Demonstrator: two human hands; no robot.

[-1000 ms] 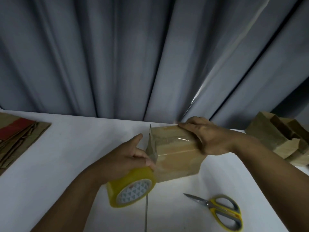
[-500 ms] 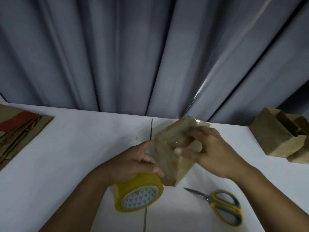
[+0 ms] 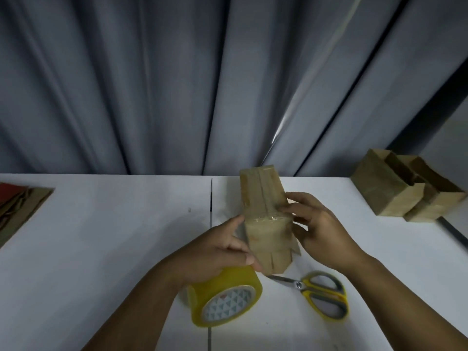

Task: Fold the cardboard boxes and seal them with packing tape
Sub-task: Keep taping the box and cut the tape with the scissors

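Note:
A small brown cardboard box [image 3: 262, 198] is held above the white table [image 3: 106, 249], its long side pointing away from me and a taped end facing me. Clear tape shines across its near top edge. My left hand [image 3: 215, 254] grips the yellow roll of packing tape [image 3: 228, 297] from above, and its thumb lies against the box's left side. A strip of tape runs from the roll up to the box. My right hand [image 3: 316, 229] holds the box's right side with curled fingers.
Yellow-handled scissors [image 3: 319, 292] lie on the table just right of the roll. Two folded boxes [image 3: 395, 191] stand at the right edge. Flat cardboard sheets [image 3: 17, 209] lie at the far left. A grey curtain hangs behind the table.
The box has been turned from lying crosswise to pointing away from me. My right hand slid from its top to its right side. My left hand with the roll stayed by its left side.

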